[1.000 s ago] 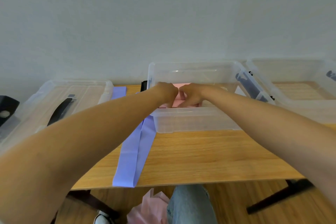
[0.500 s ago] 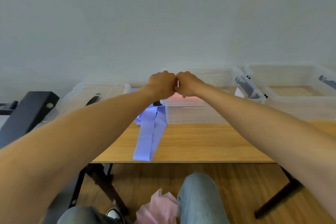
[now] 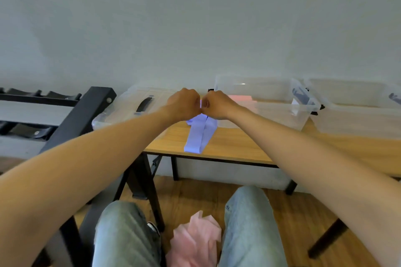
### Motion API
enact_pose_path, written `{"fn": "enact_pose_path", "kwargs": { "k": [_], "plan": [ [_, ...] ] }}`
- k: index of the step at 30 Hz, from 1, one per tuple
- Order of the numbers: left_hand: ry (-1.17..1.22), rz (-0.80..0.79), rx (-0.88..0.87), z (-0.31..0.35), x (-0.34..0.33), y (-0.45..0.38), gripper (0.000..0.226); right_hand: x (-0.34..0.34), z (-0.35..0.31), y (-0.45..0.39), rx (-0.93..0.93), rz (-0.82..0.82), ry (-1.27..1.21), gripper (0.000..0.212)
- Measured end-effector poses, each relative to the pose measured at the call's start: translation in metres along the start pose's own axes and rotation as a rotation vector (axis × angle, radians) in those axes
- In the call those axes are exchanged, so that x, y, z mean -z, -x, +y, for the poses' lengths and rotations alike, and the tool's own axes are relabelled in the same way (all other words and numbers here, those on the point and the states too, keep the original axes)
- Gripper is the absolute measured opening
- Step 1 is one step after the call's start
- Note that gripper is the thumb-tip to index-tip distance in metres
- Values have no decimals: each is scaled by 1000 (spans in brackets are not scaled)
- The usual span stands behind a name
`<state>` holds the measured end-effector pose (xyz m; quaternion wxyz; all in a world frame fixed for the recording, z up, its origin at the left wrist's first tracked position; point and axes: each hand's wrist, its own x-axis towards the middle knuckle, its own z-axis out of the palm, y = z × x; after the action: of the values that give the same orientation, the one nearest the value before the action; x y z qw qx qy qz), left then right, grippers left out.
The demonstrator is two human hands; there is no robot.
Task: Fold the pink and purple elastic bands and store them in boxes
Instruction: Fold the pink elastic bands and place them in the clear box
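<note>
Hanging from both fists, left hand and right hand, purple band.

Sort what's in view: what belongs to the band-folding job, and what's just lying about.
Job: long purple elastic band; folded pink band in the clear plastic box; pink bands on the floor; left hand; right hand.

Lying about: black metal rack; wooden table.

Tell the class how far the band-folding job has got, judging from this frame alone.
Done: a folded pink band lies in the middle clear box. In hand: the left hand and right hand both grip the purple band at its far end. Left: folding and boxing it, plus the pink pile on the floor.
</note>
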<state>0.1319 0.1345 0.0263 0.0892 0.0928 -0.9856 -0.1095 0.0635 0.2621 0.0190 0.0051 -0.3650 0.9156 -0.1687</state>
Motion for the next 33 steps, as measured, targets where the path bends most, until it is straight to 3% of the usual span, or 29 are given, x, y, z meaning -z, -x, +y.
{"fn": "enact_pose_path", "kwargs": {
  "k": [4, 7, 14, 18, 22, 24, 28, 33],
  "plan": [
    [-41, -76, -15, -7, -19, 37, 31, -32, -16, 29, 17, -124, 71, 18],
    [-77, -133, -63, -14, -48, 61, 22, -67, -17, 51, 15, -197, 79, 35],
    [-74, -322, -120, -24, -121, 106, 14, -142, -8, 95, -14, -424, 73, 15],
    [-81, -478, -130, -30, -182, 124, 18, -198, 13, 112, -34, -622, 95, 13],
    [-79, -609, -106, -45, -243, 132, 18, -260, 39, 109, -71, -718, 98, 18],
    [-98, -676, -97, -58, -279, 134, 26, -297, 52, 109, -113, -760, 87, 6],
    [-166, -812, -119, -83, -342, 139, 60, -365, 73, 112, -183, -860, 107, 27],
    [-135, -949, -5, -112, -404, 144, 63, -432, 84, 112, -350, -1011, -17, 38]
  ]
}}
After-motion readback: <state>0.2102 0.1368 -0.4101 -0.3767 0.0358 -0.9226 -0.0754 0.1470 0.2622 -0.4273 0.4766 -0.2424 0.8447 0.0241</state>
